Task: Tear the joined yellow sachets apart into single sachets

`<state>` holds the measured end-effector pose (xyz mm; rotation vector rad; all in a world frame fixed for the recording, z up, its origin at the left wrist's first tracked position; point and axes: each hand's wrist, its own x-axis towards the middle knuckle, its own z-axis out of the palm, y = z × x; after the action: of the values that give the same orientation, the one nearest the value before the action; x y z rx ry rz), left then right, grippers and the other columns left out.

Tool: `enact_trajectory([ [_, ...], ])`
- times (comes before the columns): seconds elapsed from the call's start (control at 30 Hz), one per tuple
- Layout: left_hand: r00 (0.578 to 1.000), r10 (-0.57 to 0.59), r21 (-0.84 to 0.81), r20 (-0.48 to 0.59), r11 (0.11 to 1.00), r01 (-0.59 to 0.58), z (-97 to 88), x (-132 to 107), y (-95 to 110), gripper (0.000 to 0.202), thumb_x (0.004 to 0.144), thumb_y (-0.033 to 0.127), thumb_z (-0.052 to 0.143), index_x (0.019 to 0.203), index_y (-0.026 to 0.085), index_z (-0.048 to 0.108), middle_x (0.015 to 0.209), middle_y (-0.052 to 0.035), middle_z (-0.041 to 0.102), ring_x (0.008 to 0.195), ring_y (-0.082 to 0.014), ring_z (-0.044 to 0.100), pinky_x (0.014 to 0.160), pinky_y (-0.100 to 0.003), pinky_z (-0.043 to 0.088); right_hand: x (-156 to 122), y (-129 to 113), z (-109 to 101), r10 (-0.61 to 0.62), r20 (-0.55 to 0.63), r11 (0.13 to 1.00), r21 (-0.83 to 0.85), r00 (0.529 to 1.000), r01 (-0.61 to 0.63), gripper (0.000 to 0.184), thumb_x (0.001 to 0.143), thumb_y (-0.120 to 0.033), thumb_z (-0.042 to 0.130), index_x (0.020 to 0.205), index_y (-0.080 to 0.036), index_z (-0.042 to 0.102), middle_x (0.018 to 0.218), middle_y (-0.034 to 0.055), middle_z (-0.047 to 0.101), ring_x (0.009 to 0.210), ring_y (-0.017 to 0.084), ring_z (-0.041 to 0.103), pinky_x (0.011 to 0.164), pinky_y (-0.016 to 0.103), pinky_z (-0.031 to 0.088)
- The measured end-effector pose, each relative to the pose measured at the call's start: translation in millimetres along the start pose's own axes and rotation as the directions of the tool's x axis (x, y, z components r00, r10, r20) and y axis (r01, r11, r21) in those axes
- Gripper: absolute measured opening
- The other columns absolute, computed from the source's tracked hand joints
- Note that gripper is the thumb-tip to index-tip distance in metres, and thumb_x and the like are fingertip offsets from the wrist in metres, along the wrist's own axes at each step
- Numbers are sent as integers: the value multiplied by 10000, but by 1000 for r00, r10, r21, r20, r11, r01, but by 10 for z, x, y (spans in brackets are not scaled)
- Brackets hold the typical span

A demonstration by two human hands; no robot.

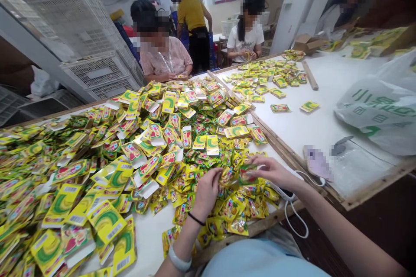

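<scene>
Just above a heap of small shiny yellow packets (238, 207), my two hands are close together. My left hand (207, 188), with a black band and a pale bracelet on the wrist, pinches the edge of a yellow packet (226, 175). In the fingers of my right hand (272, 170) is a small green and red packet (247, 175), somewhat blurred. Green packets (204, 127) lie just beyond. Flattish yellow and green cardboard boxes (107, 220) pile up to the left, several with white end flaps standing out.
A wooden strip (269, 132) divides the white tables. Right of it lie a phone (317, 162), a white cable (297, 216), a plastic bag (380, 108) and more boxes (276, 78). Two people (165, 58) (246, 37) sit across; another person (195, 17) stands behind. White crates (100, 73) stand left.
</scene>
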<state>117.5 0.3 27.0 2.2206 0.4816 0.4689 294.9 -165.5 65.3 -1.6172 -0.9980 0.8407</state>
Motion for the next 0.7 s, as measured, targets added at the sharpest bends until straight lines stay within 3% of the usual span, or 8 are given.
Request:
enact_trajectory([
  [0.1,996,48,-104,69,994,-41,-156,47,125,232,889,232,430,1017,210,623,1001,-48,665,930,-166,608,843,-297,472,30,-127,186,-68,108,989,-120,992,81,259,739,-434,643,785,-179,653,1133,67,573,1067,217,506,842,310,427],
  [0.17,993,47,-155,113,988,-29,-220,26,213,241,890,237,429,1014,210,634,968,-47,667,908,-164,609,833,-293,470,88,-150,305,-20,185,989,-140,982,47,274,762,-442,613,780,-169,621,903,46,626,840,176,569,706,275,447],
  [0.23,990,-12,-212,139,976,42,-254,-42,265,264,895,272,424,1069,211,613,912,-44,664,830,-157,612,769,-281,485,129,-140,395,20,207,985,-173,978,16,291,771,-448,597,730,-160,572,664,-6,570,628,129,526,562,226,405],
  [0.3,981,-87,-291,171,947,135,-251,-151,266,299,880,316,458,1138,207,565,867,-38,650,734,-142,602,676,-259,490,120,-119,462,22,202,984,-178,979,14,281,790,-430,578,722,-163,525,608,-29,528,580,111,499,536,212,381],
  [0.37,972,-149,-377,181,903,208,-203,-288,229,329,856,334,504,1151,192,536,846,-36,638,701,-134,589,631,-242,485,55,-94,523,21,219,998,-64,976,-7,235,824,-405,541,873,-178,504,658,-31,553,620,119,531,565,217,402],
  [0.47,965,-242,-431,101,863,262,-78,-482,174,294,848,332,517,1092,170,539,820,-37,622,721,-135,585,644,-240,485,-89,-33,624,59,293,985,138,954,-103,433,813,-388,566,1168,-215,389,770,-22,587,681,133,565,578,223,428],
  [0.6,974,-204,-361,95,905,225,-44,-499,227,276,861,327,496,1095,184,526,852,-41,628,761,-143,597,678,-256,493,-193,50,668,75,239,993,68,968,-94,299,807,-396,563,1024,-190,543,846,19,598,735,156,563,614,243,449],
  [0.7,997,-46,-142,63,988,54,-205,-156,277,223,889,279,431,1065,199,543,953,-56,623,875,-160,589,761,-283,484,-175,42,558,48,131,993,-111,990,-33,234,826,-393,533,924,-193,602,857,37,626,795,184,559,709,278,450],
])
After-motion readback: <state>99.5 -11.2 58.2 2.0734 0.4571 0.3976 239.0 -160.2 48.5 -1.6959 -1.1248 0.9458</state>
